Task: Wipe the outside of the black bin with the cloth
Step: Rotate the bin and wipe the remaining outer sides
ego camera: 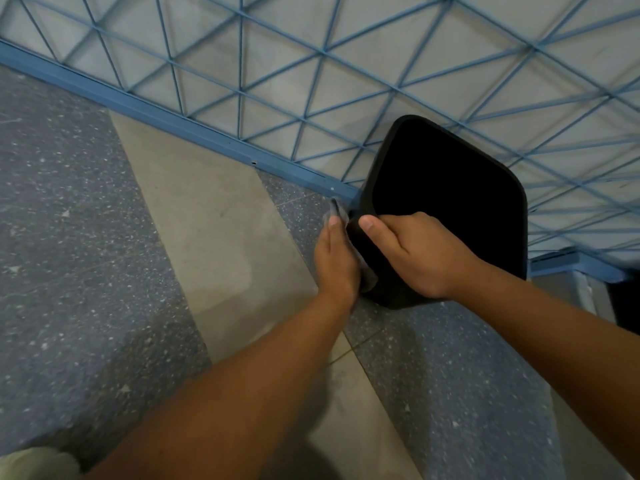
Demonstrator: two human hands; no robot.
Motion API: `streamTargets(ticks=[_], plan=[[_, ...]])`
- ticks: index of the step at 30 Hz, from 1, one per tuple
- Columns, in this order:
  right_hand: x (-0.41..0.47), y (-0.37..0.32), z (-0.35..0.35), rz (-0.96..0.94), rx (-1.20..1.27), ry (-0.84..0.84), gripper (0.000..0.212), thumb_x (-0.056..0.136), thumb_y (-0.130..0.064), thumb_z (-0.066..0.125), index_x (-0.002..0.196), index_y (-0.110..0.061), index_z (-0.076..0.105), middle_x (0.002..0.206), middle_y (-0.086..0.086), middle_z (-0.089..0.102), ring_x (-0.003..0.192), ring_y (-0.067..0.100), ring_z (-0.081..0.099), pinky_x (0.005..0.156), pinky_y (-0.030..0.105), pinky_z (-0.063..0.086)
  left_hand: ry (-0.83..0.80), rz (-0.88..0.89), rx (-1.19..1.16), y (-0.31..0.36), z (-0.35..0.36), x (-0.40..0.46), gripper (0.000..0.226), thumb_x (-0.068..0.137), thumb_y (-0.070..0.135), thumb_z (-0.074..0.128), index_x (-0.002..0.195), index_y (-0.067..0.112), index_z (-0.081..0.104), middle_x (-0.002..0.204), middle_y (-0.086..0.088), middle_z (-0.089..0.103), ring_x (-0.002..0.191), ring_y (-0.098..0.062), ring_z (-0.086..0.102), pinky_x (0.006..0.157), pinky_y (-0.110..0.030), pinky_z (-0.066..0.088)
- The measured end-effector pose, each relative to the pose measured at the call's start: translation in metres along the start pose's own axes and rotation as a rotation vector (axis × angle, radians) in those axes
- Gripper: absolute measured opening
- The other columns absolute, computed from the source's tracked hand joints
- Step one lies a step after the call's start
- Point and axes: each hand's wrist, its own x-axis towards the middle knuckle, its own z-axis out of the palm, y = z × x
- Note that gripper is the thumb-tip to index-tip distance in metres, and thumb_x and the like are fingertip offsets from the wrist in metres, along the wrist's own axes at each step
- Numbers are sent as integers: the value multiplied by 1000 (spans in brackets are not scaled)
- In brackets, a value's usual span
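Observation:
A black bin with a rounded rectangular opening stands on the floor against the blue grille. My right hand grips the near rim of the bin, thumb on the outside and fingers over the edge. My left hand presses a grey cloth flat against the bin's left outer side. The cloth shows above my fingertips and below my palm at the bin wall; most of it is hidden under the hand.
A blue metal grille with a blue bottom rail runs diagonally behind the bin. The floor is speckled grey terrazzo with a beige strip. A dark gap lies at the far right.

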Motion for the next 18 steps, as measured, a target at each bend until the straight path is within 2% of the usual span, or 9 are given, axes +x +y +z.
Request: streamTargets(ticks=[2, 3, 5, 7, 10, 12, 15, 16, 18], plan=[[-1, -1, -1, 9, 6, -7, 61, 92, -62, 19, 69, -20, 56, 59, -2, 56, 56, 9, 54, 57, 34, 41, 20, 41, 18, -6, -3, -5, 51, 118, 37, 36, 151, 9, 62, 145, -12, 70, 126, -17, 68, 100, -16, 57], [-2, -1, -1, 11, 6, -9, 60, 92, -62, 18, 68, -21, 55, 59, -2, 55, 56, 9, 53, 56, 33, 41, 13, 19, 34, -8, -7, -5, 52, 118, 37, 35, 153, 8, 60, 149, -13, 68, 132, -20, 66, 105, -17, 56], [-1, -2, -2, 6, -2, -11, 55, 94, -60, 21, 65, -23, 51, 58, -4, 53, 55, 7, 51, 54, 30, 36, -18, -77, 19, -3, -12, 3, 55, 119, 38, 32, 154, 5, 58, 154, -19, 64, 144, -31, 60, 125, -39, 48], [-1, -1, -1, 3, -5, -13, 52, 95, -58, 22, 63, -26, 48, 57, -4, 52, 54, 6, 50, 54, 29, 34, -34, -114, -3, 3, -9, 8, 55, 118, 38, 34, 151, 4, 62, 149, -21, 67, 142, -35, 62, 126, -50, 46], [-1, -2, -1, -1, -8, -16, 48, 96, -55, 24, 64, -27, 48, 59, -5, 53, 56, 8, 51, 58, 31, 36, 15, -17, -2, 5, -1, 3, 49, 117, 39, 40, 143, 9, 68, 125, -5, 76, 120, -21, 72, 108, -33, 58], [-1, -3, -1, -3, -8, -17, 48, 97, -53, 26, 66, -26, 50, 61, -3, 55, 59, 12, 54, 60, 33, 39, 9, 27, 16, -3, -4, 0, 48, 117, 37, 40, 142, 8, 69, 122, -3, 77, 116, -17, 73, 100, -25, 60], [-2, -4, -2, 3, -12, -16, 48, 97, -53, 27, 62, -26, 46, 59, -3, 53, 57, 11, 52, 59, 31, 34, -16, -38, 58, -2, -11, 6, 52, 119, 34, 35, 149, 2, 63, 146, -20, 69, 140, -33, 64, 123, -46, 49], [-2, -4, -3, 3, -12, -18, 47, 97, -53, 27, 61, -28, 44, 59, -4, 52, 57, 11, 51, 59, 31, 33, -23, -69, 54, 0, -11, 8, 53, 119, 35, 34, 149, 2, 62, 147, -21, 68, 142, -35, 62, 125, -49, 47], [-2, -4, -4, 4, -13, -20, 45, 96, -53, 26, 62, -30, 44, 59, -6, 51, 58, 12, 51, 60, 30, 34, -20, -47, 42, 3, -8, 10, 50, 118, 35, 37, 143, 3, 67, 135, -14, 75, 132, -28, 69, 118, -41, 52]])
